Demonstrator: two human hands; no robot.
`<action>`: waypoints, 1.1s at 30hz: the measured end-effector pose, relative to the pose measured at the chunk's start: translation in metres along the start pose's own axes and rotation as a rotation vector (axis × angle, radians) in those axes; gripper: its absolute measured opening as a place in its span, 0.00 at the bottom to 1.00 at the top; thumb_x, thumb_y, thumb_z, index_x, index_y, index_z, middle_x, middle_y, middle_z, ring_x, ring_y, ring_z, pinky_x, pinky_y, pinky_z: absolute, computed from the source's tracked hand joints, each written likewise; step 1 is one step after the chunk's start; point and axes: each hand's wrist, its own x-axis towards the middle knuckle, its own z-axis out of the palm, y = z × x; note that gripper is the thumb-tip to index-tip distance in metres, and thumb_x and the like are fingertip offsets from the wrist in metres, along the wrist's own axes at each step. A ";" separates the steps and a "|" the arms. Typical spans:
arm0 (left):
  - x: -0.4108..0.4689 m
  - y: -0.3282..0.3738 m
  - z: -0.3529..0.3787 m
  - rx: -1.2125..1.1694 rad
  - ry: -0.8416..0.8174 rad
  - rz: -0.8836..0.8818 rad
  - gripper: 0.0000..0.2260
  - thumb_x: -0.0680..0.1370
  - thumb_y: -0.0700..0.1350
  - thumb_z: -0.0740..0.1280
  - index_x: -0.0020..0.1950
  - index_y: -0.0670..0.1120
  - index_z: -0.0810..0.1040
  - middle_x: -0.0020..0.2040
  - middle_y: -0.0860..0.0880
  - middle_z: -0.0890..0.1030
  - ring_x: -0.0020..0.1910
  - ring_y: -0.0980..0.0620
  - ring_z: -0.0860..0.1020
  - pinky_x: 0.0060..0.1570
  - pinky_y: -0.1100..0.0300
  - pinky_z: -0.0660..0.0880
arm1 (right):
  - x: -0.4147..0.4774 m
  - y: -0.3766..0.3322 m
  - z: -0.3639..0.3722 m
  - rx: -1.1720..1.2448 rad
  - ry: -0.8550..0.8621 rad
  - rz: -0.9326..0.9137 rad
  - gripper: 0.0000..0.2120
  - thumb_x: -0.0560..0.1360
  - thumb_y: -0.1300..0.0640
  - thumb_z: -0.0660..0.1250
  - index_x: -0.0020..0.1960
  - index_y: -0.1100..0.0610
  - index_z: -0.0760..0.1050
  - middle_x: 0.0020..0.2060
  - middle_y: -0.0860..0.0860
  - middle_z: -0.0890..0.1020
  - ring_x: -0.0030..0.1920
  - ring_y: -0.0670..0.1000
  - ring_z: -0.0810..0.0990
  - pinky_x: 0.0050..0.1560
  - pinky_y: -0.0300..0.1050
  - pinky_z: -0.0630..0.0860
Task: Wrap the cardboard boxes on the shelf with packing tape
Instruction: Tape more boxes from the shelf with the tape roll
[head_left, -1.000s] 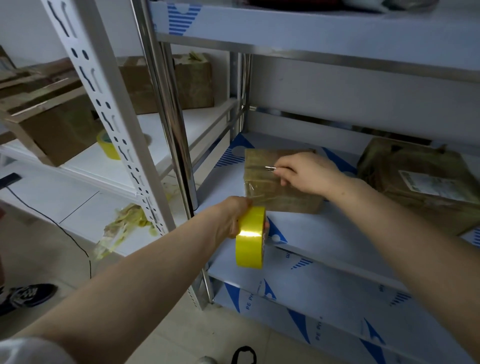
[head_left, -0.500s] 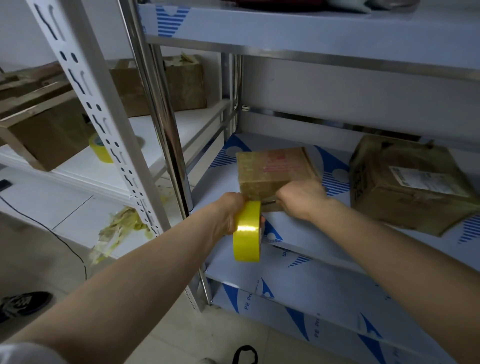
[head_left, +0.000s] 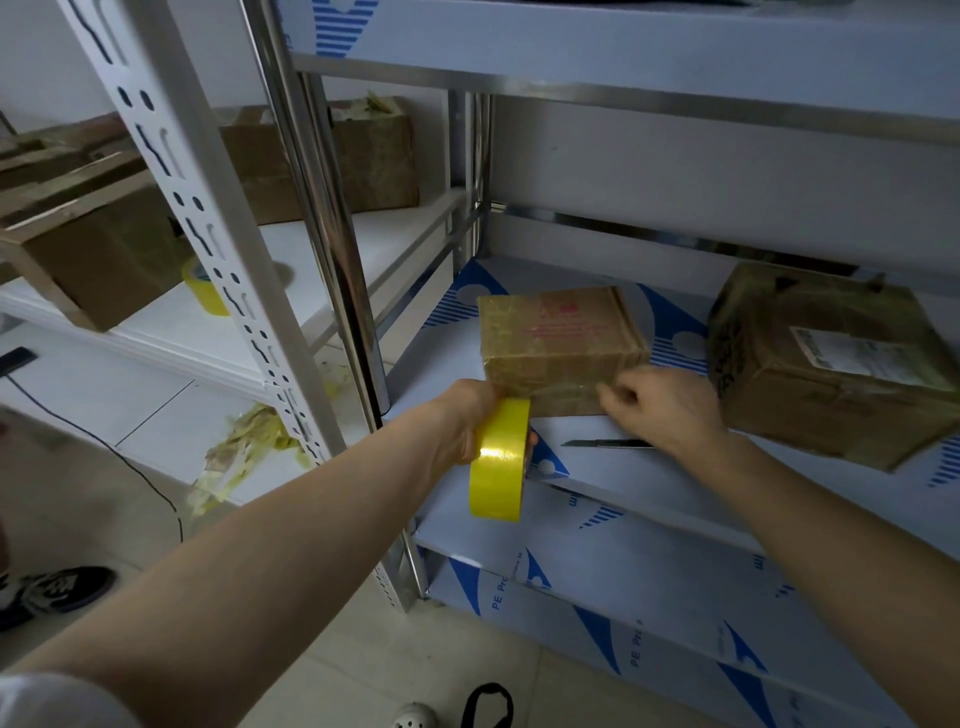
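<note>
A small cardboard box, glossy with clear tape, sits near the front of the blue-and-white shelf. My left hand grips a yellow packing tape roll just below the box's front left corner, past the shelf edge. My right hand rests its loosely bent fingers against the box's front face and holds nothing. A knife lies on the shelf under that hand. A larger taped box with a label stands to the right.
A steel post and a white slotted upright rise at the left. The neighbouring white shelf holds a second yellow tape roll and brown boxes. Crumpled tape scraps lie below. A shoe is on the floor.
My right hand came off the box top, laid the knife on the shelf and moved to the box's front face. The left hand with the roll barely moved.
</note>
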 end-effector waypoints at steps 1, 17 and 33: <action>-0.001 0.000 0.001 -0.003 0.002 0.002 0.13 0.82 0.47 0.59 0.43 0.40 0.70 0.22 0.43 0.77 0.19 0.48 0.77 0.20 0.58 0.76 | 0.006 -0.014 -0.010 0.097 0.101 -0.074 0.18 0.80 0.46 0.57 0.38 0.55 0.75 0.34 0.49 0.76 0.38 0.52 0.76 0.36 0.44 0.70; -0.020 -0.024 0.000 0.213 0.062 -0.047 0.08 0.83 0.43 0.58 0.58 0.39 0.64 0.35 0.41 0.73 0.14 0.52 0.73 0.13 0.63 0.69 | 0.079 -0.075 0.004 -0.030 -0.251 -0.472 0.31 0.81 0.40 0.49 0.78 0.53 0.46 0.78 0.49 0.48 0.77 0.48 0.49 0.75 0.46 0.48; -0.017 -0.007 -0.011 0.134 0.082 0.034 0.09 0.83 0.44 0.58 0.59 0.40 0.65 0.37 0.40 0.74 0.15 0.51 0.74 0.15 0.62 0.71 | 0.064 -0.079 0.003 -0.010 -0.184 -0.394 0.38 0.76 0.41 0.63 0.78 0.53 0.48 0.78 0.49 0.51 0.77 0.49 0.51 0.74 0.47 0.49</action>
